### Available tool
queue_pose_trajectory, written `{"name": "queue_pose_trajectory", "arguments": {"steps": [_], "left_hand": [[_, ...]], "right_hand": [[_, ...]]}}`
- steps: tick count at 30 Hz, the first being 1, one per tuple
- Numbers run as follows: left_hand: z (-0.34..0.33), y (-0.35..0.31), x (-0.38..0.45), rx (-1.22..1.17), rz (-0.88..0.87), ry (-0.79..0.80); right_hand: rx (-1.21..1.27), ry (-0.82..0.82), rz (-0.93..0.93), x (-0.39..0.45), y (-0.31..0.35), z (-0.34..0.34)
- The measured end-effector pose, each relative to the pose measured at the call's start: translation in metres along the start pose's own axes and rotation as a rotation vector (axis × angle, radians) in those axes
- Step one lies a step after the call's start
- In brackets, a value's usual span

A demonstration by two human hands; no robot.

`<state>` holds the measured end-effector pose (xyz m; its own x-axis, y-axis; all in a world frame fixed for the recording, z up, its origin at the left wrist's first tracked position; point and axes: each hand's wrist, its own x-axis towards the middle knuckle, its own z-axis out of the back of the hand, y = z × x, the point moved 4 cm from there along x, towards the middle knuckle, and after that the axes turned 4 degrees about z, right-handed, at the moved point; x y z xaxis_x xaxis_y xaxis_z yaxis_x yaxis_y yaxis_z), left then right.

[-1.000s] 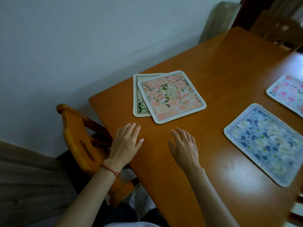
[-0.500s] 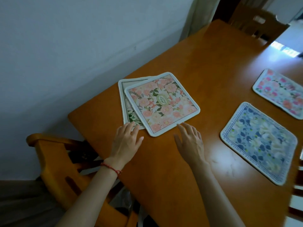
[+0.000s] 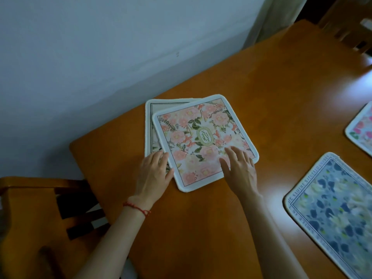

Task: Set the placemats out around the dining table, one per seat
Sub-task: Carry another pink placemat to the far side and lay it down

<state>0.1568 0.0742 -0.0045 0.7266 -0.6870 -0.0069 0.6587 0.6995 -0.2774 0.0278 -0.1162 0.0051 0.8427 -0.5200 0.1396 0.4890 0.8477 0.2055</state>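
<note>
— Peach flowers on top, that's the peach mat (image 3: 203,143); it lies crooked over the cream mat (image 3: 150,125) near the table (image 3: 281,97) corner by the wall. Two more are already laid off to my right: the blue mat (image 3: 332,214) and, at the frame's edge, the pink mat (image 3: 360,127).

— What are your hands doing?

— Neither is clenched on anything. My left hand (image 3: 154,174) lies flat with its fingertips on the lower left edge of the stack, where the two mats overlap. My right hand (image 3: 240,168) rests with straight fingers on the peach mat's near right part. No pinch, no curl round an edge.

— So what could go wrong?

— I judge I want only the top one. Flat fingers on fabric drag rather than lift, so if I pull now, both mats may slide together, or the lower one may skew toward the table edge beside the chair (image 3: 30,198).

— And the fix?

— Probably pin the cream mat with my left while the right takes the peach one alone.
</note>
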Motion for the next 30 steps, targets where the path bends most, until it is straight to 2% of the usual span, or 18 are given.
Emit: {"name": "queue_pose_trajectory", "arguments": {"steps": [4,10,15,25,30], "left_hand": [[-0.014,-0.001,0.013,-0.163,0.117,0.025],[-0.028,0.001,0.024,-0.582,0.465,0.020],[-0.038,0.002,0.030,-0.777,0.674,-0.049],[-0.040,-0.007,0.036,-1.125,0.855,-0.161],[-0.047,0.006,0.037,-1.272,1.005,-0.144]], "right_hand": [[0.036,0.019,-0.009,0.022,-0.017,-0.014],[0.084,0.068,-0.096,0.056,-0.047,-0.031],[0.061,0.089,-0.130,0.076,-0.065,-0.033],[0.176,0.173,-0.256,0.100,-0.084,-0.040],[0.261,0.182,-0.333,0.106,-0.093,-0.042]]}}
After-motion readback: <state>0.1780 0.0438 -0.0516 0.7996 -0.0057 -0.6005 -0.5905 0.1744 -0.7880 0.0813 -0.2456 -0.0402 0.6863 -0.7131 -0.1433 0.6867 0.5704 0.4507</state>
